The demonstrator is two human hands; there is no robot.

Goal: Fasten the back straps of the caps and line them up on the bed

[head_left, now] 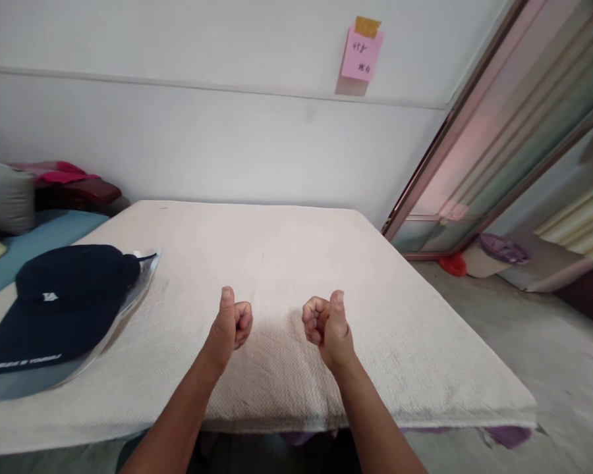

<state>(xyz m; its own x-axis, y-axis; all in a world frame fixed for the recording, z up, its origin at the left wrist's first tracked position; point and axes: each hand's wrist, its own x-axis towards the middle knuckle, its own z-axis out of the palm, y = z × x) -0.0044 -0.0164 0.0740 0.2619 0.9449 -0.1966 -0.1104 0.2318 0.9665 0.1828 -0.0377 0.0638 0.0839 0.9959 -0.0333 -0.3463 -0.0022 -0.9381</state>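
Head view shows a table draped in cream, textured cloth (257, 250). On its left lies a clear plastic bag (134, 296), with a navy fabric cap (69, 280) on or inside it, which is unclear. The person's left hand (230, 322) and right hand (330, 327), well apart over the cloth, are empty, fingers curled closed, thumbs up.

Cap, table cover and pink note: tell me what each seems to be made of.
Cap: probably woven fabric, matt, judging by its soft, shineless dark surface; the fibre can't be told.
Cover: thick matt cloth, judging by the nubbly texture near its front edge; perhaps cotton.
Note: most likely plain paper, thin, flat and handwritten on.
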